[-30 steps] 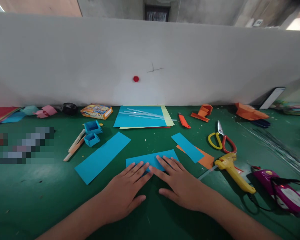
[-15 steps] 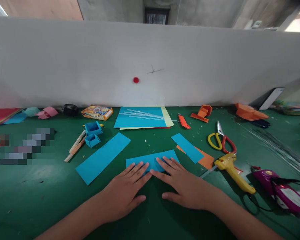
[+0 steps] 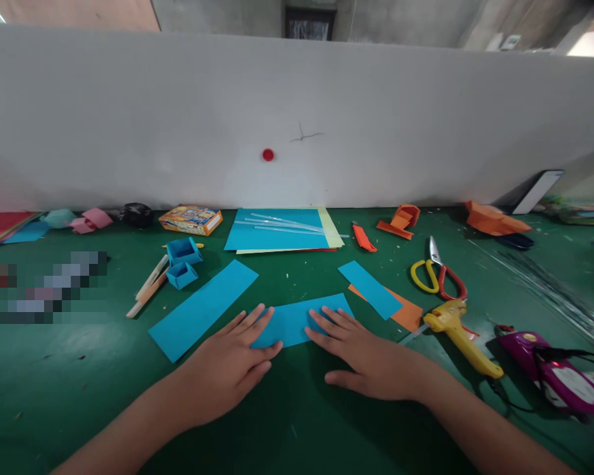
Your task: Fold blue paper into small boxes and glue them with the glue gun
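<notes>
A blue strip of paper (image 3: 291, 323) lies crosswise on the green table in front of me. My left hand (image 3: 230, 359) rests with spread fingers on its left end. On its right half my right hand (image 3: 363, 359) lies flat, fingers apart and thumb out to the side. A longer blue paper strip (image 3: 205, 310) slants to the left of the hands. To the right, a shorter blue strip (image 3: 371, 289) partly covers an orange piece of paper (image 3: 410, 314).
A yellow glue gun (image 3: 462, 340), scissors (image 3: 440, 277) and a purple device (image 3: 554, 373) with a cable lie right. An orange cutter (image 3: 363, 237) is beside stacked paper sheets (image 3: 277, 239). Small blue paper boxes (image 3: 182, 260) and sticks (image 3: 148, 287) sit left. A white panel (image 3: 178, 119) stands behind.
My left hand has slid left along the blue strip, uncovering its middle. My right hand has shifted only slightly and stays on the paper. The view has tilted a little.
</notes>
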The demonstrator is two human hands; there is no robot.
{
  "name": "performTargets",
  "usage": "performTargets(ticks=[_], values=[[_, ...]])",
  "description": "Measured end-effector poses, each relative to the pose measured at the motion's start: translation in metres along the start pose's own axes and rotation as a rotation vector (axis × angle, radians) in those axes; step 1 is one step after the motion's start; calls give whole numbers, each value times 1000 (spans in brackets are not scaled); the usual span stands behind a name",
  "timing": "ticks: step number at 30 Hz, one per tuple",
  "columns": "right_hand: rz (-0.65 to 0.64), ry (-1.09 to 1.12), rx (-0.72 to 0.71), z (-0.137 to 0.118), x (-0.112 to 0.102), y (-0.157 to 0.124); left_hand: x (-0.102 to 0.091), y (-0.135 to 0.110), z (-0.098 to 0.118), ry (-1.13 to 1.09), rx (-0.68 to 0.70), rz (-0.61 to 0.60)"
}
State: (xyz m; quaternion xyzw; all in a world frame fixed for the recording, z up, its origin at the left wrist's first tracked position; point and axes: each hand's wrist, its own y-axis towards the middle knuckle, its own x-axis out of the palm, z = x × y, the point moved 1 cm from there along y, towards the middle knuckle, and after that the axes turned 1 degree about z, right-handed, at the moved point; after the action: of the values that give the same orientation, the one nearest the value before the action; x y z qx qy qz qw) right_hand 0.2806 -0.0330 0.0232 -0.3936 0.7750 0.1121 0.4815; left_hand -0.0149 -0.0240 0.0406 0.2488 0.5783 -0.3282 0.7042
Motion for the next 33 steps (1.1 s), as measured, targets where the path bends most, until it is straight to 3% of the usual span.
performTargets(ticks=[5, 8, 14, 19, 27, 33], values=[[-27, 18, 8, -1, -3, -1, -13, -10, -18, -28, -34, -48], [-28, 18, 21, -2, -3, -1, -19, -12, -26, -5, 23, -49], [-11, 5, 2, -4, -2, -3, -8, -2, -26, 54, 293, 168], [30, -44, -3, -12, -2, -1, 5, 8, -18, 40, 351, 306], [78, -139, 51, -27, 0, 6, 12, 14, -22, 138, 359, 218], [21, -129, 44, -19, -10, 1, 9, 15, -21, 110, 322, 213]])
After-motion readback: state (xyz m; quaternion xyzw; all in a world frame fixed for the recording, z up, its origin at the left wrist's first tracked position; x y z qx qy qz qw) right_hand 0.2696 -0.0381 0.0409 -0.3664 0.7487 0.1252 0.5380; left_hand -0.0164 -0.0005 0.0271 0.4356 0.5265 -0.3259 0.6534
